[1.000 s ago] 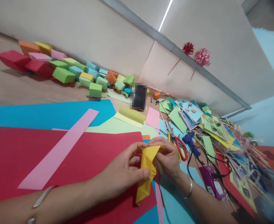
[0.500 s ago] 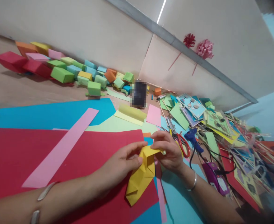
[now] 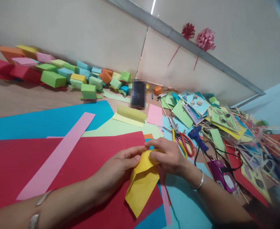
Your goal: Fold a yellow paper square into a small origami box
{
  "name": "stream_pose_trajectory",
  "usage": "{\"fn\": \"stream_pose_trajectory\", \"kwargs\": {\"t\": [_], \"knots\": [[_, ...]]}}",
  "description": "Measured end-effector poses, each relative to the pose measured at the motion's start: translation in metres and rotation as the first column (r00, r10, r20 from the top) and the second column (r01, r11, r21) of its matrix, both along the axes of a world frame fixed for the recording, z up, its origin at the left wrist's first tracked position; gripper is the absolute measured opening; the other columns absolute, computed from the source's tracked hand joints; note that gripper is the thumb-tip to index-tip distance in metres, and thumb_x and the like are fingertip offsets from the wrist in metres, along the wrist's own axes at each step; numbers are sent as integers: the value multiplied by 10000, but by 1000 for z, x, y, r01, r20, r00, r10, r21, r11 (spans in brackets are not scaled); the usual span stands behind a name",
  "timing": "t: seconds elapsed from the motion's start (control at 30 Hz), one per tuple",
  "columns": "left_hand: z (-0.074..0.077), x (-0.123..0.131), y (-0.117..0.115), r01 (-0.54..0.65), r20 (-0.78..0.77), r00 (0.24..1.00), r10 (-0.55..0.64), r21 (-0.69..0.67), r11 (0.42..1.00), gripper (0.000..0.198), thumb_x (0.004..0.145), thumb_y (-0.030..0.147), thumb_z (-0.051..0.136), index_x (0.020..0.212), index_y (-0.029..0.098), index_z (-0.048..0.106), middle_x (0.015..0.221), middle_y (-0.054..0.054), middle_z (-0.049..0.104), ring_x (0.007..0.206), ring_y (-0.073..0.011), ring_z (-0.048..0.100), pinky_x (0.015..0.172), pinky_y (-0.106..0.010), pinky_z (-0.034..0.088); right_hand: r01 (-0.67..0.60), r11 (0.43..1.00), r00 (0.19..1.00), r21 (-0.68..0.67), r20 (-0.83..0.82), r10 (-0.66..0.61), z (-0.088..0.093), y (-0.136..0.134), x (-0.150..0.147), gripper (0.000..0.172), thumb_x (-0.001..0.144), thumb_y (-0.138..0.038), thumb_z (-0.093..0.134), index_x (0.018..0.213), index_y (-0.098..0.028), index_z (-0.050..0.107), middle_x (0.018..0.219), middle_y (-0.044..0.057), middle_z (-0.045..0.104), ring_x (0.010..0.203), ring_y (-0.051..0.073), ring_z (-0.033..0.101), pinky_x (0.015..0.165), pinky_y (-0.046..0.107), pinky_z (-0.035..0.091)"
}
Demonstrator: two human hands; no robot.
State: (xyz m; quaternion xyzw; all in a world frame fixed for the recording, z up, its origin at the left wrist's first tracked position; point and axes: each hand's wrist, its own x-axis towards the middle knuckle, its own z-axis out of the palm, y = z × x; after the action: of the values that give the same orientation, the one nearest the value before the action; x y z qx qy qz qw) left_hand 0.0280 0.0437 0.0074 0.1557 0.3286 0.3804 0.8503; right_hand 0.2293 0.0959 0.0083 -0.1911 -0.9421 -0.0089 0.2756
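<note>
A creased, folded piece of yellow paper [image 3: 143, 187] is held between both hands above a large red sheet [image 3: 94, 152]. My left hand [image 3: 120, 168] grips its upper left edge, thumb on the near side. My right hand [image 3: 167, 157] is closed over its top right, fingers bent onto the paper and partly hiding it. The lower end of the paper hangs free and points down toward me. Under the right forearm lies a light blue sheet [image 3: 185, 197], and a pink strip [image 3: 166, 200] runs beside the yellow paper.
Red-handled scissors [image 3: 186, 143], a blue glue gun [image 3: 198, 136] and a purple device [image 3: 222, 176] with black cables lie to the right. Beyond them spreads a heap of sticks and cards [image 3: 225, 121]. Folded paper boxes [image 3: 52, 79] line the wall. A pink strip [image 3: 58, 156] crosses the red sheet.
The yellow paper has turned, so a smoother face shows where an open folded hollow was. My right hand's fingers have come down over its top, nearer the left hand. The view has shifted slightly.
</note>
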Motion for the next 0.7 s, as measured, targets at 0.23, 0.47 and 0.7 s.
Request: {"fn": "stream_pose_trajectory", "kwargs": {"t": [0.23,0.47,0.7], "knots": [[-1,-2,1,23,57,998,-26,54,998,438,681,204,859,1111,210,777,1087,-117,788,917,-273,749,802,-337,564,-14,1000,994,19,-107,16,5,-2,-6,156,896,-84,537,809,-204,585,1011,78,714,786,161,627,649,289,508],[-1,-3,2,16,21,1000,-17,44,999,425,659,221,883,1073,229,788,1067,-92,796,854,-244,749,760,-317,561,-22,1000,987,2,-157,22,5,-1,-6,165,882,-77,542,968,-199,611,961,88,715,809,177,663,675,298,531],[-1,-1,0,41,-5,999,-41,57,998,344,722,235,840,1062,224,790,971,-74,806,854,-230,744,785,-315,560,-37,996,975,-86,-222,18,2,-4,-8,191,883,-61,490,920,-197,620,874,61,706,760,154,644,659,271,531]]}}
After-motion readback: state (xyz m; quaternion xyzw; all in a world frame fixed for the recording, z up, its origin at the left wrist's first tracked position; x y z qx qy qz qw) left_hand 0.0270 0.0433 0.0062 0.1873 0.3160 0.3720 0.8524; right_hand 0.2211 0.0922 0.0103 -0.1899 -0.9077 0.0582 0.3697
